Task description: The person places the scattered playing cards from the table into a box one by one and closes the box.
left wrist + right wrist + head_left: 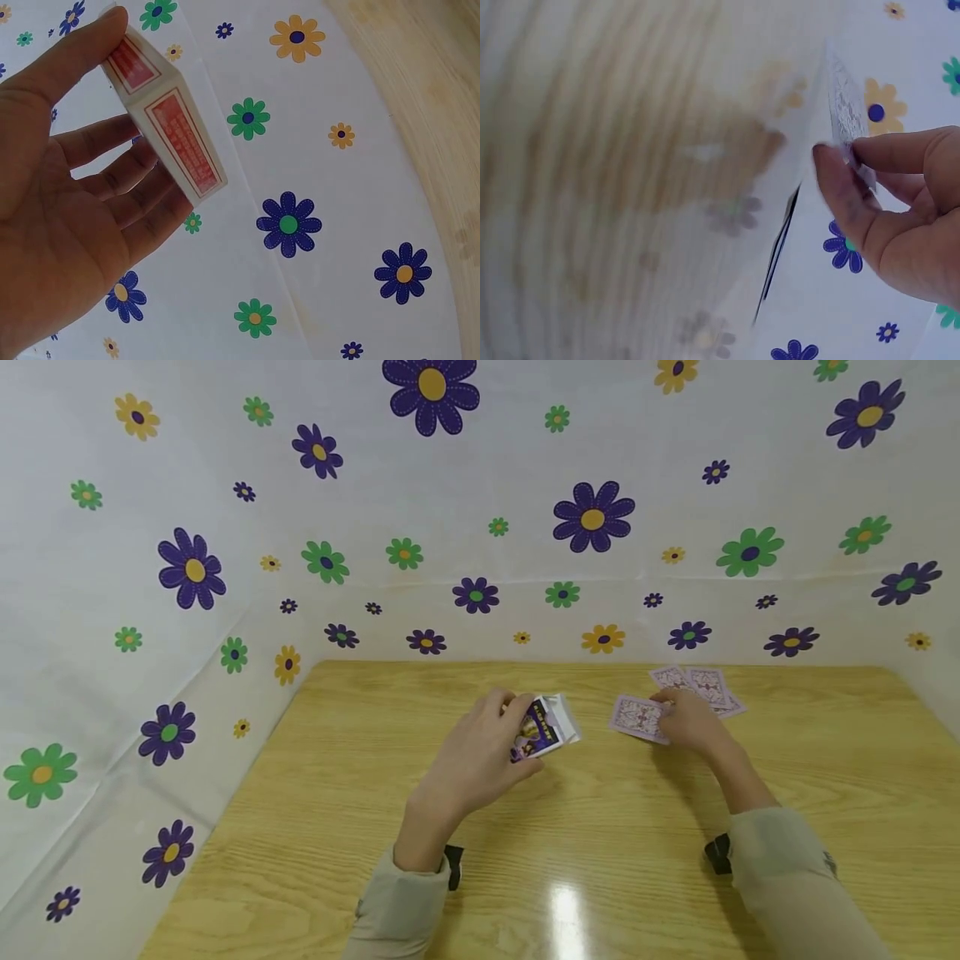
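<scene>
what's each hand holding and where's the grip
The left hand grips the card box by its sides, thumb on one end. The right hand pinches a playing card at its edge.

A light wooden table point(315, 827) with visible grain carries the items. Face-down playing cards point(705, 687) with a purple patterned back lie directly on it near its far edge, overlapping, right of the table's centre.

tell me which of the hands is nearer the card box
Left. The left hand holds the card box between thumb and fingers. The right hand is off to the box's right, pinching playing cards on the table.
</scene>
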The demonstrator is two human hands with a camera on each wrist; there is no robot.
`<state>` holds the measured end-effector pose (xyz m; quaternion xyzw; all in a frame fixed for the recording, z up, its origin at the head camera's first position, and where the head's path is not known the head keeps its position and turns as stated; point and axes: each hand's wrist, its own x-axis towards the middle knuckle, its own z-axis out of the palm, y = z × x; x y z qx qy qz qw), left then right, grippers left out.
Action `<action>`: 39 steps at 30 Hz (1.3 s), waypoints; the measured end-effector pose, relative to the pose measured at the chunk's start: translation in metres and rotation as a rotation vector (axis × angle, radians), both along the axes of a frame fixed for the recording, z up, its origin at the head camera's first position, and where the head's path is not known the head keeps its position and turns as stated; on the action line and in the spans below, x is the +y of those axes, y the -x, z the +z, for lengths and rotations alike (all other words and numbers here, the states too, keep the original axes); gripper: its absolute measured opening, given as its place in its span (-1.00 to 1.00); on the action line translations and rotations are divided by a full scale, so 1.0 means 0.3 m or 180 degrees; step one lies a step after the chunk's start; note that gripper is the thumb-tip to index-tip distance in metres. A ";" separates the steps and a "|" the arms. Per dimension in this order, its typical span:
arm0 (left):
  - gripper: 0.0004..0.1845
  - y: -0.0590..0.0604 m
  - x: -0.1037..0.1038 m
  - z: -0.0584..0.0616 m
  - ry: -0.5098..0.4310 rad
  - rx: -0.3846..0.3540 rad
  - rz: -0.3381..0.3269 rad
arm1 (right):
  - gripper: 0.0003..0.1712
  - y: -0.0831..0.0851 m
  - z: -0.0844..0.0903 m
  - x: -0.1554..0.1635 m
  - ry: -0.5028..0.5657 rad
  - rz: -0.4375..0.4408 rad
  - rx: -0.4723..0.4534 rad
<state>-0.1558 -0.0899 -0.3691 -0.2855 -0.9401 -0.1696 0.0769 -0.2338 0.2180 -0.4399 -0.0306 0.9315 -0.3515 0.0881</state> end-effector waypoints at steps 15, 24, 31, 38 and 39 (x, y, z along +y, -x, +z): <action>-0.17 0.012 -0.014 -0.008 0.0007 -0.0012 0.0071 | -0.63 -0.061 0.025 0.024 0.1198 -0.0810 0.0608; -0.18 0.021 -0.015 -0.019 0.0114 0.0056 0.0061 | -0.53 -0.090 0.045 0.010 0.0947 -0.0766 0.0520; -0.19 0.037 0.012 -0.030 0.0192 0.0007 0.0055 | -0.45 -0.110 0.087 0.021 0.1032 -0.0632 0.0491; -0.19 0.058 0.049 -0.038 0.0210 -0.0011 -0.0018 | -0.46 -0.134 0.131 0.034 0.1055 -0.0632 0.0705; -0.19 0.061 0.054 -0.038 0.0208 -0.0019 -0.0031 | -0.47 -0.138 0.140 0.035 0.1066 -0.0633 0.0728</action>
